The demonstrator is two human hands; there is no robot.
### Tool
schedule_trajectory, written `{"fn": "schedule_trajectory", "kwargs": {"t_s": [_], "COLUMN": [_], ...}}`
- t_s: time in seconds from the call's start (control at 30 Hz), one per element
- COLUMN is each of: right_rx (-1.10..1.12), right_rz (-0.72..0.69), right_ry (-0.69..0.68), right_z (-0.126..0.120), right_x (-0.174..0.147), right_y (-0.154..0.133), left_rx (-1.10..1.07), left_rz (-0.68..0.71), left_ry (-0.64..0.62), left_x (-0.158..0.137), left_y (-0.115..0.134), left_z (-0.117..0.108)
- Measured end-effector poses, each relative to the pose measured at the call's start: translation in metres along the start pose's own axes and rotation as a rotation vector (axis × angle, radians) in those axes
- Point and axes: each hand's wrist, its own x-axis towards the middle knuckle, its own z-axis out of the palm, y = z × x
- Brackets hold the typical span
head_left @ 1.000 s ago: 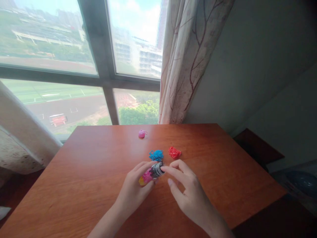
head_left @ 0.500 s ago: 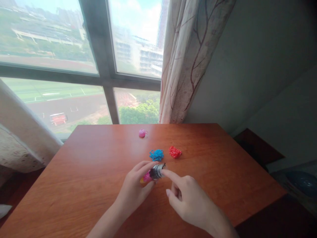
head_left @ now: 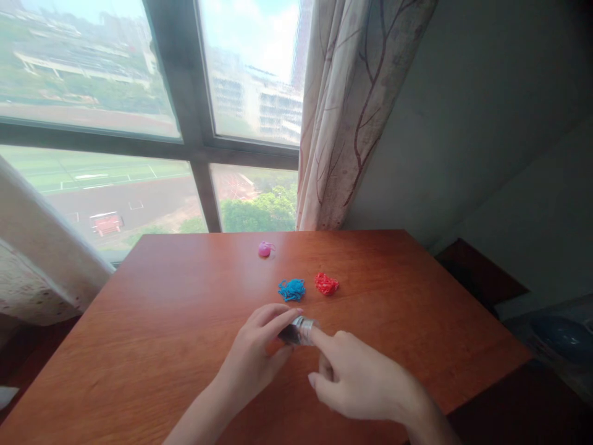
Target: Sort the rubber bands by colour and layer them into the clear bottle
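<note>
The left hand (head_left: 259, 352) is gripping a small cylinder wrapped in silvery bands (head_left: 301, 330) just above the reddish-brown wooden table (head_left: 162, 321). The right hand (head_left: 356, 383), mostly curled, is pressing its extended forefinger against the cylinder's end. Beyond the fingertips are lying a blue thread bundle (head_left: 291, 289), a red thread bundle (head_left: 327, 283) and, farther off, a pink one (head_left: 265, 249).

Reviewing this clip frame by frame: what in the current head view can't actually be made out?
- Small object between both hands: only a silvery, blurred end shows; the left hand covers the rest, so its kind is unclear.
- Right hand: its index finger meets the object; the other fingers curl under, hidden.
- Blue, red and pink clumps on the table: too small to tell the material.
- Dark item at the lower right edge: cut off, dim.
</note>
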Motion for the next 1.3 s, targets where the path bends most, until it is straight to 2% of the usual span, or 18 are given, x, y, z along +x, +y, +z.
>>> {"fn": "schedule_trajectory", "kwargs": {"t_s": [0.23,0.37,0.53,0.73,0.83,0.9,0.97,1.0,1.13,1.3], "right_rx": [0.072,0.041,-0.015,0.201,0.302,0.233,0.038,-0.06,-0.396,-0.644], "right_rz": [-0.049,-0.046,-0.023,-0.054,-0.045,-0.03,-0.02,-0.025,-0.05,-0.025], "right_ry": [0.02,-0.036,-0.014,-0.028,0.107,0.305,0.521,0.585,0.661,0.653], "right_z": [-0.012,-0.007,0.002,-0.003,-0.007,-0.007,-0.004,0.0,0.018,0.036], "right_x": [-0.011,-0.003,0.006,0.003,0.01,0.021,0.038,0.048,0.087,0.127], "right_y": [-0.003,-0.002,0.001,0.008,0.02,0.03,0.038,0.04,0.039,0.035], "left_rx": [-0.019,0.002,0.024,-0.019,-0.051,-0.067,-0.095,-0.118,-0.216,-0.257], "left_rz": [-0.072,-0.02,0.061,-0.049,-0.134,-0.225,-0.335,-0.389,-0.523,-0.521], "left_ry": [0.038,0.007,-0.038,0.026,0.106,0.181,0.249,0.274,0.322,0.332], "left_x": [0.0,0.0,-0.001,0.004,0.008,0.009,0.009,0.009,0.009,0.011], "left_y": [-0.005,-0.001,0.001,-0.004,-0.007,-0.012,-0.019,-0.023,-0.034,-0.031], "left_z": [-0.004,-0.003,-0.001,-0.006,-0.012,-0.017,-0.022,-0.025,-0.032,-0.034]}}
